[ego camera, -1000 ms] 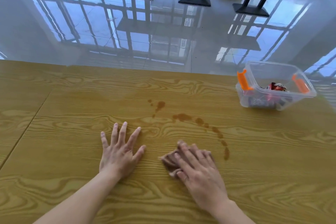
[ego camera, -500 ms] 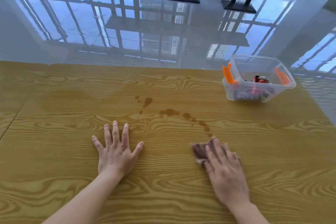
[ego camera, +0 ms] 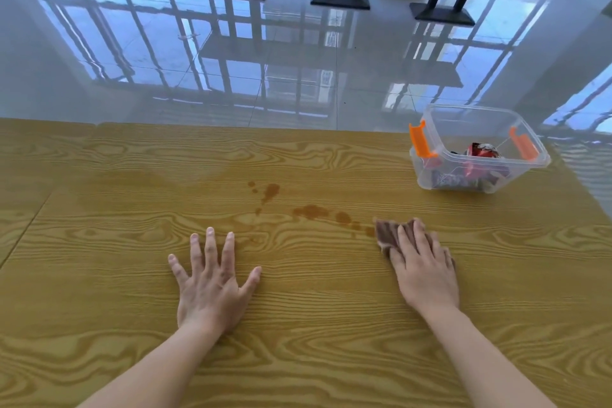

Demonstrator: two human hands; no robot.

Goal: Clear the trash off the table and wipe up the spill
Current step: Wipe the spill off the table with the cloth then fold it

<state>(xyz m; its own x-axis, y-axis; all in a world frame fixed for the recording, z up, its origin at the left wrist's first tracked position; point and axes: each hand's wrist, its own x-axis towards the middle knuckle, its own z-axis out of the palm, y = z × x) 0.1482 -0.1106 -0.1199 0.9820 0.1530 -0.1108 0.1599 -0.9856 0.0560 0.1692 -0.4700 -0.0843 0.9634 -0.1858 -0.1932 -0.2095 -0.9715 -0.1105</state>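
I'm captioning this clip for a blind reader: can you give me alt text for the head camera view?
A person's right hand presses a brown cloth at the end of a brown spill on a wood-grain table, the left hand flat beside it. A clear bin with orange latches holds trash at far right.

A wood-grain table (ego camera: 126, 275) carries a trail of brown spill (ego camera: 311, 211) across its middle, a brown cloth (ego camera: 389, 232) touching the trail's right end, and a clear plastic bin (ego camera: 477, 172) with orange latches near its far right corner.
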